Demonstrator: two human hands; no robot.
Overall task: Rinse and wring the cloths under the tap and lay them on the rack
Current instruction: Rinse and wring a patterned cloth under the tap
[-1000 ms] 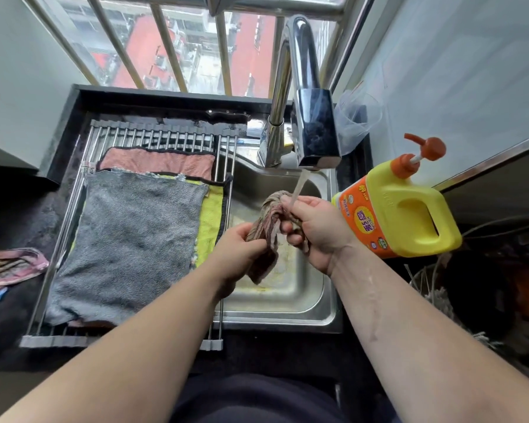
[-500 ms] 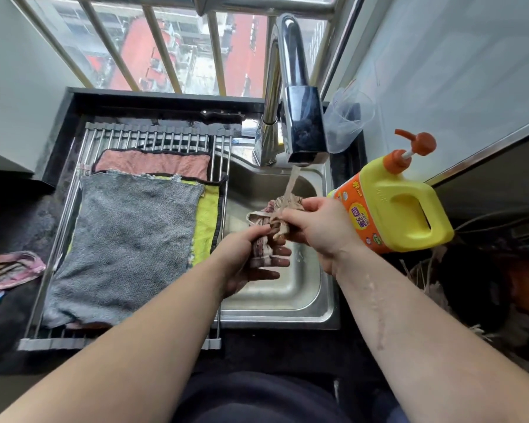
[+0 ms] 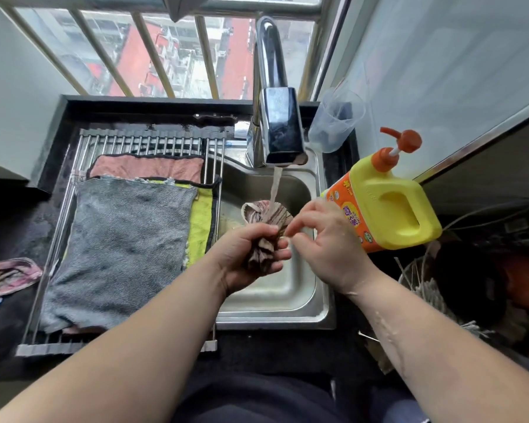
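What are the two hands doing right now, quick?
Left hand: closed around the bunched striped cloth, holding it under the running tap.
Right hand: open, fingers spread beside the cloth, gripping nothing.

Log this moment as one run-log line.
step: rinsing | left hand: gripping bunched striped cloth | right hand: open beside cloth | tap: running | rack: three cloths laid

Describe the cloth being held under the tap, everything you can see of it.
The striped cloth is brownish with pale stripes, woven fabric, wet and bunched into a tight bundle. The left hand grips its lower part in a fist; its upper end fans out above the fist. The tap's water stream lands on that fanned end, over the steel sink. The right hand hovers beside it, fingers spread.
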